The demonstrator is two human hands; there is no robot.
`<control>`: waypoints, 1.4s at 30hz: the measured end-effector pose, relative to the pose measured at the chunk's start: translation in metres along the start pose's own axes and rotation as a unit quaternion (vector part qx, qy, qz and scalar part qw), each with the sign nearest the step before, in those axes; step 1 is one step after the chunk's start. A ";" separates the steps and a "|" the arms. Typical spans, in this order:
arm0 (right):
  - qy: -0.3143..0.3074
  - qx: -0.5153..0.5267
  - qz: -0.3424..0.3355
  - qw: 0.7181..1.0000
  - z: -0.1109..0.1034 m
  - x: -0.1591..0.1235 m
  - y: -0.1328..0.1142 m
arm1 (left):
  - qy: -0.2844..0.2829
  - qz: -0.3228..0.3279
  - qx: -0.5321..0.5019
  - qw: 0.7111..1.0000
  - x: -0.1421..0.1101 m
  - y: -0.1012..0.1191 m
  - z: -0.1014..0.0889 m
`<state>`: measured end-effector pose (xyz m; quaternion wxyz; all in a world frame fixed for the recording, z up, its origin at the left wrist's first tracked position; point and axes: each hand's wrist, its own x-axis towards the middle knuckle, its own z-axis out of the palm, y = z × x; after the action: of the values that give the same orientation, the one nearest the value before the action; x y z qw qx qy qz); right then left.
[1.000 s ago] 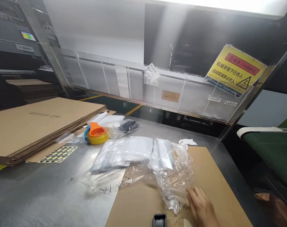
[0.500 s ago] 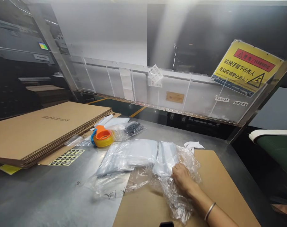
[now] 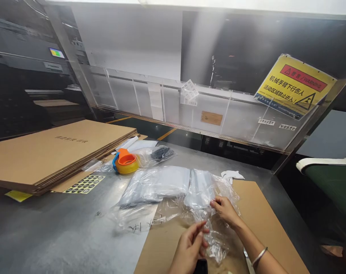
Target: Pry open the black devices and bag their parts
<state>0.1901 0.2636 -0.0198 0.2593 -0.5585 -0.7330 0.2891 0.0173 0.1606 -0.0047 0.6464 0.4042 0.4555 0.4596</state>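
Note:
My right hand [image 3: 224,210], with a bracelet on its wrist, pinches the near edge of a clear plastic bag [image 3: 215,249] beside a small stack of translucent plastic bags [image 3: 200,186]. Lower and to the left, my left hand [image 3: 190,245] has its fingers loosely curved and apart, close to the bag's crumpled loose end; nothing shows in its grasp. A wider stack of folded plastic bags [image 3: 161,182] lies in clear wrapping to the left. Under the wrapping and both hands is a flat sheet of cardboard [image 3: 258,220].
Flattened cartons [image 3: 61,148] are piled on the left of the metal table [image 3: 61,236]. Near them lie a sheet of round stickers [image 3: 85,184] and an orange tape dispenser [image 3: 126,161]. A white glove [image 3: 232,174] sits behind the cardboard. A framed clear panel [image 3: 173,106] with a warning sign [image 3: 297,87] rises behind.
My left hand has come into view from the bottom edge. My right hand has moved slightly right and stays at the bag's edge. The camera view has shifted a little.

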 end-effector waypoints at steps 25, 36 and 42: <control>0.076 0.008 -0.024 0.997 -0.019 -0.087 -0.067 | 0.112 0.275 0.367 0.881 -0.002 0.008 -0.004; 0.068 -0.222 0.020 0.972 0.042 -0.170 -0.079 | 0.158 0.341 0.540 0.753 -0.046 -0.001 -0.046; 0.039 -0.324 0.110 0.939 0.097 -0.229 -0.029 | 0.156 0.272 0.592 0.742 -0.067 -0.031 -0.069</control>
<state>0.1575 0.0232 -0.0800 0.0588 -0.7005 -0.7101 0.0404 -0.0528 0.0957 -0.0369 0.0441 0.7352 0.6010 0.3103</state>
